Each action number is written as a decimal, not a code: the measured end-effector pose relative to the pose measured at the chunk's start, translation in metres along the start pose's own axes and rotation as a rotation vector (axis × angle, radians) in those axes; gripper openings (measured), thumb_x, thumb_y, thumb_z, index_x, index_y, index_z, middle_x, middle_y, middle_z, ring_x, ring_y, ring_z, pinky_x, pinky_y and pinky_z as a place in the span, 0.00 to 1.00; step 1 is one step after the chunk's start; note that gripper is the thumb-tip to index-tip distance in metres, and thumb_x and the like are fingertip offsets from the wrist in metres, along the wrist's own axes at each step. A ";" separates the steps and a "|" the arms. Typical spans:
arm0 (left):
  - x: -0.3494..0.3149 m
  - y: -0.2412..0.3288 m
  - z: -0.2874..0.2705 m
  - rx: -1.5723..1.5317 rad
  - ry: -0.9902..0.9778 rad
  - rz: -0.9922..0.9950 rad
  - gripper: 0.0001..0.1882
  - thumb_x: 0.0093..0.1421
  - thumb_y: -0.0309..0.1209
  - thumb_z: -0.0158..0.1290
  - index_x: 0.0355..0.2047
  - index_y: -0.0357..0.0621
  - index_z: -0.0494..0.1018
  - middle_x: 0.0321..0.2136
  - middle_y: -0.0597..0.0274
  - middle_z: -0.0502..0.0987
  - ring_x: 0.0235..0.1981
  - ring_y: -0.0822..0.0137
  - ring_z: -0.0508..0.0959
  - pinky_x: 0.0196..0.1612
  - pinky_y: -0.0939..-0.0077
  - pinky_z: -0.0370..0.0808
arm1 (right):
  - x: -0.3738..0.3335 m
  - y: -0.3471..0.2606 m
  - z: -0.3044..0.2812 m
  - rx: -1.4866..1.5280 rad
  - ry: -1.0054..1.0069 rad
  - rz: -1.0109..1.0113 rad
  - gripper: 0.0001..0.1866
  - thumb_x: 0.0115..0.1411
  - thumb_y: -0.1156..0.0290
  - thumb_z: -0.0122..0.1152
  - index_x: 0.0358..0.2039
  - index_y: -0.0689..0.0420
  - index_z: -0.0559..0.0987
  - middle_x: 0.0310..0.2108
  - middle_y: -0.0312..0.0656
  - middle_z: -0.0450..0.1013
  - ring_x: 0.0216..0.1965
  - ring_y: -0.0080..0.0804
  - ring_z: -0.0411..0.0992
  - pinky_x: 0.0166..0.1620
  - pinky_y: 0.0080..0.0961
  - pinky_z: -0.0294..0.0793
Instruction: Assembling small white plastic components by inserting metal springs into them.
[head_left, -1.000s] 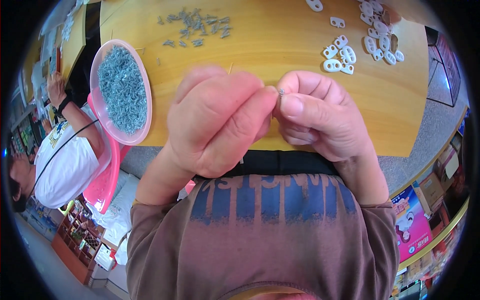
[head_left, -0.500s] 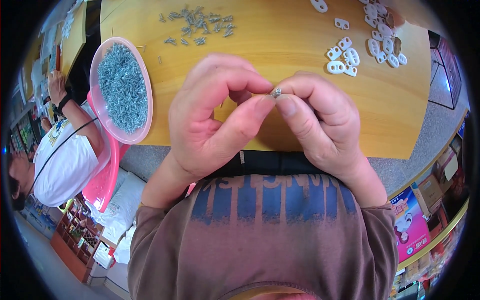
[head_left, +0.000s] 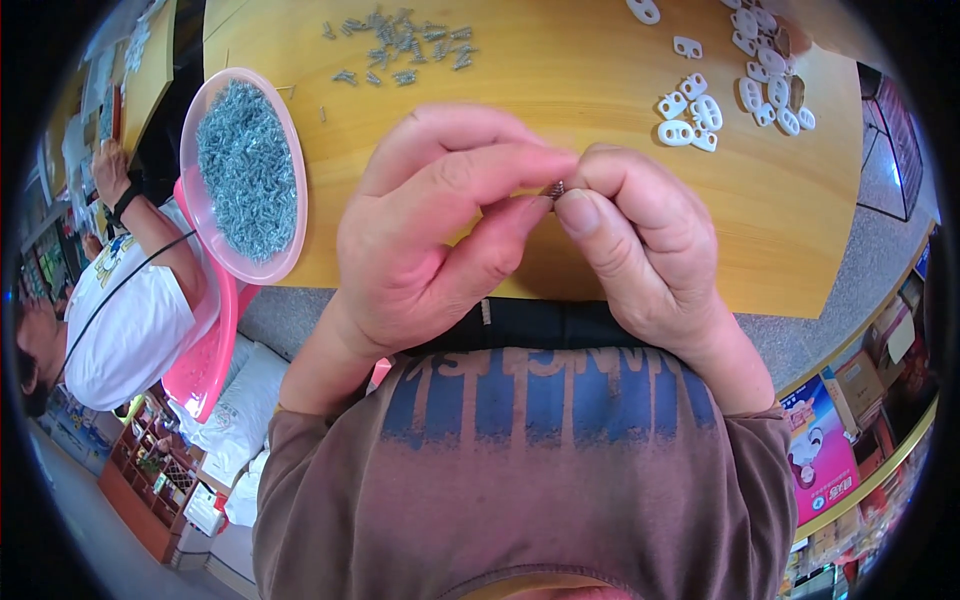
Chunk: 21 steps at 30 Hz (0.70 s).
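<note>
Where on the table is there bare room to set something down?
A bare patch of table lies between loose springs and white pieces; another, right of the right hand, below those pieces. Crowded: the far right corner, and the left edge by the pink bowl.

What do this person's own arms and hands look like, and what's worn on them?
The left hand and right hand are ungloved. The forearms are bare, emerging from loose, plain brown sleeves of a brown shirt.

1 small silvery coil spring (head_left: 557, 188), partly covered, between 2 hands (head_left: 650, 225).
</note>
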<state>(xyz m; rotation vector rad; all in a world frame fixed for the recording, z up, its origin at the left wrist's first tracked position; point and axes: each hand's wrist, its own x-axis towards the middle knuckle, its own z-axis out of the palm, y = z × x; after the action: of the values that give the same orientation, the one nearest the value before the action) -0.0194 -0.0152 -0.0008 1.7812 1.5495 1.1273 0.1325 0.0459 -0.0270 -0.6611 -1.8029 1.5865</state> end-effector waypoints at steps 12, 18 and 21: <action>-0.005 0.000 0.005 -0.157 0.056 -0.084 0.12 0.40 0.13 0.49 0.28 0.35 0.68 0.30 0.56 0.67 0.32 0.67 0.67 0.35 0.81 0.65 | -0.002 0.000 -0.001 0.203 -0.028 0.104 0.05 0.53 0.73 0.52 0.25 0.61 0.72 0.18 0.37 0.65 0.20 0.23 0.64 0.24 0.17 0.63; -0.002 -0.001 0.002 -0.202 0.001 -0.055 0.13 0.39 0.14 0.48 0.29 0.35 0.68 0.29 0.56 0.67 0.32 0.67 0.67 0.34 0.81 0.65 | -0.002 -0.002 -0.004 0.416 -0.062 0.220 0.07 0.55 0.70 0.50 0.26 0.61 0.72 0.18 0.31 0.63 0.20 0.15 0.59 0.24 0.13 0.59; -0.001 -0.001 0.001 -0.160 -0.014 -0.023 0.12 0.40 0.15 0.49 0.28 0.36 0.68 0.29 0.56 0.67 0.30 0.67 0.68 0.33 0.82 0.65 | -0.002 -0.002 -0.005 0.456 -0.075 0.256 0.07 0.55 0.70 0.50 0.27 0.61 0.72 0.18 0.29 0.63 0.21 0.14 0.59 0.24 0.12 0.59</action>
<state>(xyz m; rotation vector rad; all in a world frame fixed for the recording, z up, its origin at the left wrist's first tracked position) -0.0195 -0.0156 -0.0026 1.6577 1.4261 1.1900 0.1381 0.0474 -0.0249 -0.6359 -1.3685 2.1269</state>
